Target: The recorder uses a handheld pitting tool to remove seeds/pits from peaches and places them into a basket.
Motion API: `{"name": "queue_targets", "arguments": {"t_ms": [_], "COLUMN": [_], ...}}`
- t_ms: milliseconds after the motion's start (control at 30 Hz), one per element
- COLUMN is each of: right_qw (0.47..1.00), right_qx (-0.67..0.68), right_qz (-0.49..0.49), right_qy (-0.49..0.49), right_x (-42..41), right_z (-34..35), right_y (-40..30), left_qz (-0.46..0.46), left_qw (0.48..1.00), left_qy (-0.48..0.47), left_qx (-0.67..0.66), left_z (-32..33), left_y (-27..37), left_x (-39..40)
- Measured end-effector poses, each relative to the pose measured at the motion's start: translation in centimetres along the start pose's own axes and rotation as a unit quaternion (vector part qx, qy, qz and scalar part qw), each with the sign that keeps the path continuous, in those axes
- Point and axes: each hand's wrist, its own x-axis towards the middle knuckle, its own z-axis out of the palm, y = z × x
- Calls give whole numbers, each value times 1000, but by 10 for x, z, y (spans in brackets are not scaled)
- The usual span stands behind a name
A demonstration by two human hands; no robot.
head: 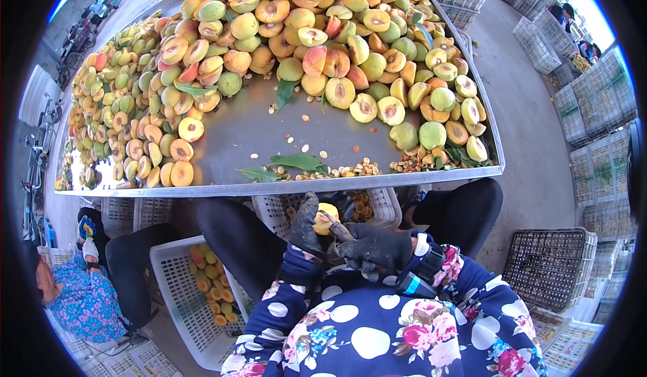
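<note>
My left hand [306, 228], in a dark soiled glove, holds a yellow peach half [325, 218] over a white plastic crate [263, 210] between my knees. In my right hand [376, 248], gloved too, is a small pitting tool [337, 227], its tip against the cut face of the fruit. Pitted fruit pieces [361, 205] lie in that crate. Ahead stands a metal-rimmed table [283, 187] heaped with whole and halved peaches [339, 92]. Loose kernels [364, 168] and green leaves [298, 162] lie near its front edge.
To my left stands a white crate [174, 276] partly filled with peach halves [212, 281]. Beyond it sits a co-worker [86, 296] in a blue floral top. A dark-bottomed crate [548, 265] is at my right, with stacked crates [601, 174] behind.
</note>
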Motion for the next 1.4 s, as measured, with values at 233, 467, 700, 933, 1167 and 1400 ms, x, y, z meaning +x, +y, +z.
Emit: {"name": "queue_targets", "arguments": {"t_ms": [233, 467, 700, 933, 1167, 1400], "right_qw": [985, 994, 992, 976, 955, 987], "right_qx": [-171, -104, -117, -208, -286, -155], "right_qz": [4, -1, -7, 14, 14, -12], "right_qy": [30, 26, 43, 61, 73, 49], "right_x": [-3, -5, 2, 7, 7, 15], "right_z": [4, 11, 13, 13, 11, 9], "right_y": [-4, -14, -8, -10, -11, -4], "left_qz": [25, -55, 58, 68, 184, 286], "left_qw": [969, 997, 994, 970, 610, 777], "left_qy": [-16, -33, 89, 75, -40, 54], "left_qx": [246, 53, 32, 222, 770, 558], "left_z": [-23, -25, -23, 0, -57, -60], "left_y": [2, 5, -10, -3, 9, -9], "left_x": [5, 12, 1, -11, 2, 11]}}
